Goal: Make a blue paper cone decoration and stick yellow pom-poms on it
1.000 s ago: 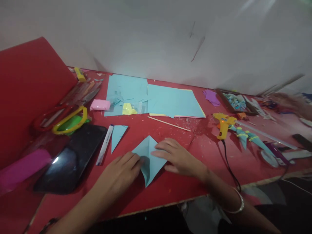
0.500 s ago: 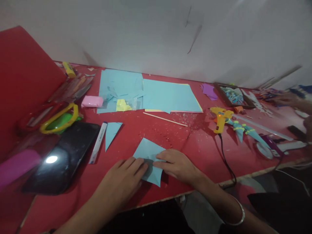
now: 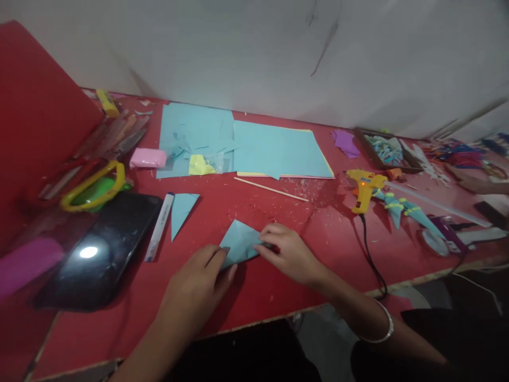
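A light-blue sheet of paper (image 3: 240,239) sits at the front of the red table, its near part turned under or folded, so a straight edge faces me. My left hand (image 3: 202,270) pinches its left corner between thumb and fingers. At the opposite corner, my right hand (image 3: 284,249) grips the paper with thumb and fingertips. Left of the sheet lies a blue paper triangle (image 3: 183,212) beside a white marker (image 3: 159,228). A thin wooden stick (image 3: 270,189) rests behind the sheet.
Larger blue sheets (image 3: 282,151) lie by the wall with a pink packet (image 3: 148,158). A black phone-like slab (image 3: 103,254) and yellow-handled item (image 3: 93,188) stand left. At right are a yellow glue gun (image 3: 363,188), its cord, a tray (image 3: 413,165) and another person's hand (image 3: 477,183).
The sheet's near part has been folded, leaving a smaller shape with a straight near edge. My left hand has shifted left to the corner; the view has tilted slightly.
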`<state>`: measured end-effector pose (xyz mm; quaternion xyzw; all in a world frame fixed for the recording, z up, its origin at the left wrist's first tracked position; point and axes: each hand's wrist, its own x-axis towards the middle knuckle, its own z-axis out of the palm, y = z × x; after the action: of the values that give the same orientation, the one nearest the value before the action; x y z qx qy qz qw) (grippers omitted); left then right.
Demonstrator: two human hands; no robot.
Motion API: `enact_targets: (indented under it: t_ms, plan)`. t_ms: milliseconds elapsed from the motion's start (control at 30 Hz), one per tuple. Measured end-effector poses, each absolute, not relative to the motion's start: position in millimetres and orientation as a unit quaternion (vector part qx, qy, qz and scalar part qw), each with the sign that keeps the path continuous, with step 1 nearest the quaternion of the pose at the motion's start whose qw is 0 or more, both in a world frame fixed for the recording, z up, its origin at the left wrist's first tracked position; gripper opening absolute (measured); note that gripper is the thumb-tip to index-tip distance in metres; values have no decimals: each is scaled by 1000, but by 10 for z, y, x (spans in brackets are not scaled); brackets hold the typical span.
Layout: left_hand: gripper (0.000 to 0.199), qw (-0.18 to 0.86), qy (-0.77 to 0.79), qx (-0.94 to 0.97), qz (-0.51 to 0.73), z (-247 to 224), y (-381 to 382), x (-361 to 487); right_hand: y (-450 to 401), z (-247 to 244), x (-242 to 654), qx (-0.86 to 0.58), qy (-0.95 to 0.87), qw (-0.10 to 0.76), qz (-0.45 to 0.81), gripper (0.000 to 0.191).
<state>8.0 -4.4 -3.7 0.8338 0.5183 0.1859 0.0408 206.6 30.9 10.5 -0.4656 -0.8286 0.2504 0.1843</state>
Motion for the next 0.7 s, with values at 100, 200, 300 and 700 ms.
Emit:
enact_targets:
  t_ms: [100,200,300,700]
  plan:
    - [30,26,544,818,187,-36,-50,100,337,134,2024,-498,-820,152,235,27]
    - [33,15,566,803,186,-36,-42,123,365,143,1996,-518,-817,122,220,27]
    - [36,30,579,800,157,-17,-23,150,385,136,1972,-524,-820,97,208,25]
    - [31,-7,604,794,71,0,-12,188,441,112,1884,-534,-835,26,133,26]
